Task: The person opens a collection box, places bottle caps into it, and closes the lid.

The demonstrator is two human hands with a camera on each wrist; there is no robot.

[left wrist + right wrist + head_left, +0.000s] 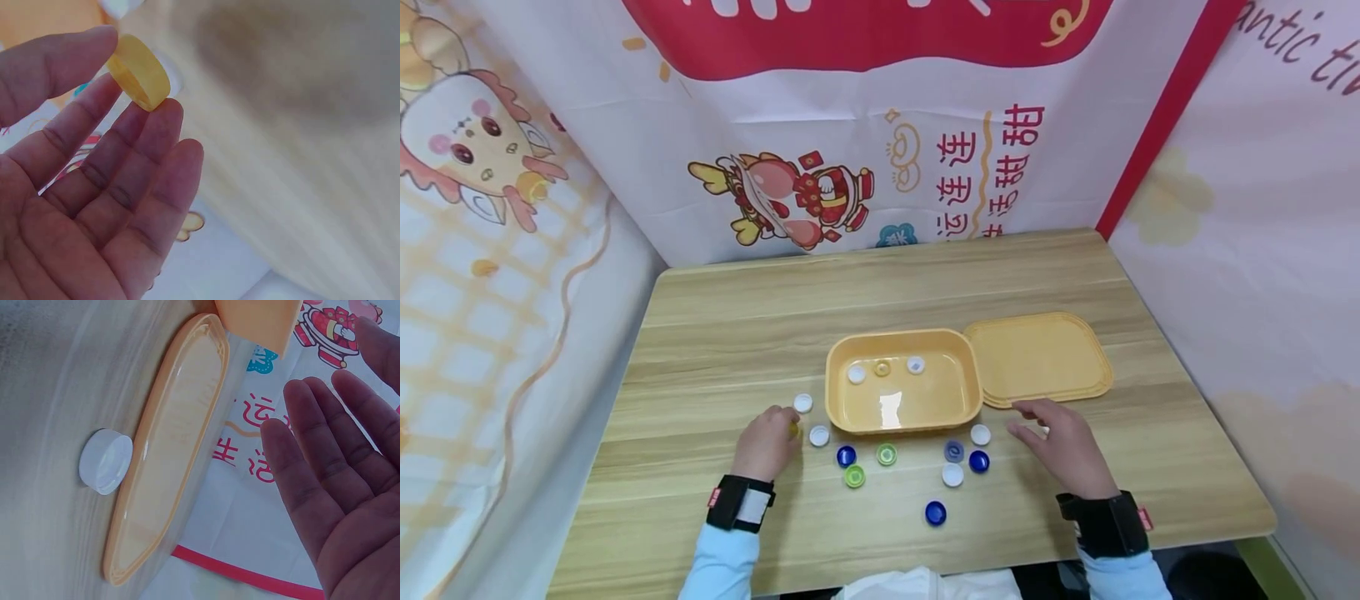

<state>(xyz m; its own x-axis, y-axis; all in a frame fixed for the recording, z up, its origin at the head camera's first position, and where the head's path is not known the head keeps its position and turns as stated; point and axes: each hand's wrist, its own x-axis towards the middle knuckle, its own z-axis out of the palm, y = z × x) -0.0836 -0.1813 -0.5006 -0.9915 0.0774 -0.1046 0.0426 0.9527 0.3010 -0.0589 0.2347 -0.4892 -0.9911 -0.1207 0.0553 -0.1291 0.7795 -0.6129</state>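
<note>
Left of the box, my left hand (pixel 767 444) pinches a yellow bottle cap (pixel 142 72) between thumb and fingertips, as the left wrist view shows. My right hand (pixel 1066 446) hovers near the front edge of the yellow lid (pixel 1041 360), fingers extended and nothing held. A white bottle cap (pixel 105 461) lies beside that lid in the right wrist view; in the head view the right hand mostly hides it. Between the hands stands an open yellow plastic box (pixel 850 408). Inside it are a white cap (pixel 856 373), a yellow cap (pixel 882 368) and another white cap (pixel 915 365).
Several loose caps lie in front of the box: white (pixel 819 436), blue (pixel 936 512), green (pixel 854 476) and a paler blue one (pixel 954 451). A white cap (pixel 802 403) sits just left of the box. Printed cloth (pixel 820 108) hangs behind the wooden table (pixel 737 317).
</note>
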